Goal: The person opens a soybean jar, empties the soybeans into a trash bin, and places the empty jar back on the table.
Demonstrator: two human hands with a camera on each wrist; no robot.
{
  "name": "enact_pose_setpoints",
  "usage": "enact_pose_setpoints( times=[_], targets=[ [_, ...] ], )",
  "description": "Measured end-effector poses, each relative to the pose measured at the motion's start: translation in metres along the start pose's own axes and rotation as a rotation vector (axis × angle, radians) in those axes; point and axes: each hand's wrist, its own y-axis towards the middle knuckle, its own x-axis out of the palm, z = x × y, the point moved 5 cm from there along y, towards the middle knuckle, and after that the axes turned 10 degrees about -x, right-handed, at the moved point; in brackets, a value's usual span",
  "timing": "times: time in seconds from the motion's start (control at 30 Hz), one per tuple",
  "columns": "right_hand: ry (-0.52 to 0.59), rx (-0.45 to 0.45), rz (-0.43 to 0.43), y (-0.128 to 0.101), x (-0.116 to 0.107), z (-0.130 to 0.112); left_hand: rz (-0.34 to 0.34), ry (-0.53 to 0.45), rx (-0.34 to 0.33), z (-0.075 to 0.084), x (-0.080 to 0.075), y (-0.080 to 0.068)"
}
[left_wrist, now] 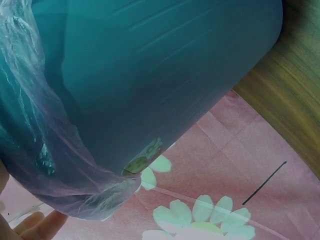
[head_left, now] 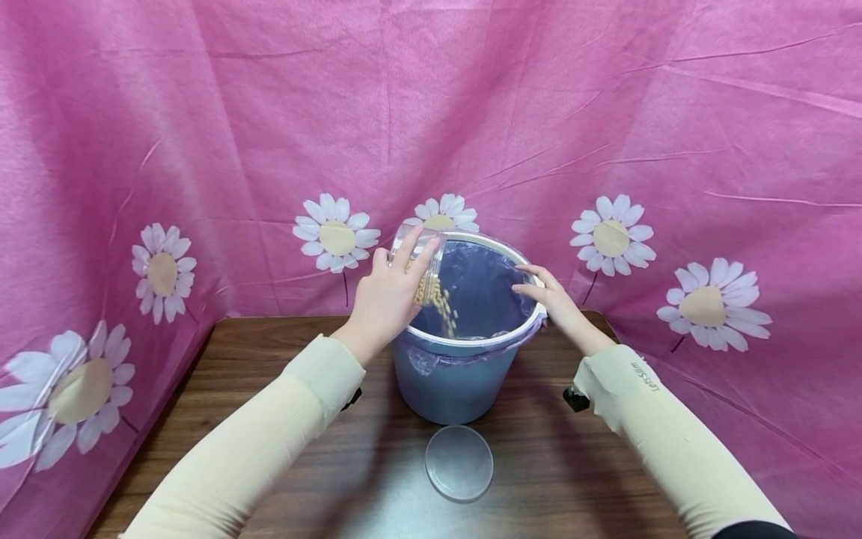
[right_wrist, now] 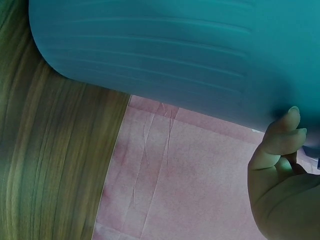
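My left hand (head_left: 385,299) grips a clear plastic jar (head_left: 436,258), tipped on its side over the left rim of a blue-grey bin (head_left: 453,389). Small beige pieces (head_left: 444,311), like beans or nuts, spill from its mouth into the bin. A thin purplish bag (head_left: 481,281) lines the bin and folds out over its white rim. At the right side, my right hand (head_left: 555,299) holds the rim, some fingers inside and others curled against the outer wall, as the right wrist view shows. Only a few left fingertips (left_wrist: 45,226) show in the left wrist view.
A round clear lid (head_left: 459,463) lies flat on the brown wooden table (head_left: 296,434), in front of the bin. Pink cloth (head_left: 269,135) with white daisies hangs behind and along both sides of the table.
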Motion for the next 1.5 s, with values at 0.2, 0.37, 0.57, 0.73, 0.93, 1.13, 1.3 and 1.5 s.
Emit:
enact_pose_setpoints(
  times=[0.2,0.37,0.57,0.73,0.93,1.13,1.3,1.5],
  targets=[
    [-0.002,-0.006,0.002,0.000,0.001,-0.002,0.022,0.008,0.013,0.000,0.000,0.000],
    [-0.008,0.000,0.006,0.001,0.000,-0.002,0.032,0.008,0.048,0.002,-0.001,0.001],
    [-0.017,0.001,0.007,0.001,0.000,-0.001,0.046,0.021,0.068,0.003,-0.002,-0.001],
    [-0.004,0.006,0.000,-0.001,0.001,-0.006,0.087,0.022,0.087,0.004,-0.002,-0.002],
    [-0.019,0.009,0.009,0.000,-0.003,0.000,0.112,0.016,0.103,0.007,-0.002,-0.001],
    [-0.016,-0.001,0.010,0.000,-0.002,-0.001,0.128,0.033,0.130,0.008,-0.003,-0.001],
    [-0.004,-0.003,0.011,0.000,-0.001,-0.002,0.146,0.044,0.157,0.009,-0.003,-0.002],
    [0.008,0.002,0.007,0.001,0.000,0.001,0.160,0.055,0.171,0.010,-0.004,-0.003]
  ],
)
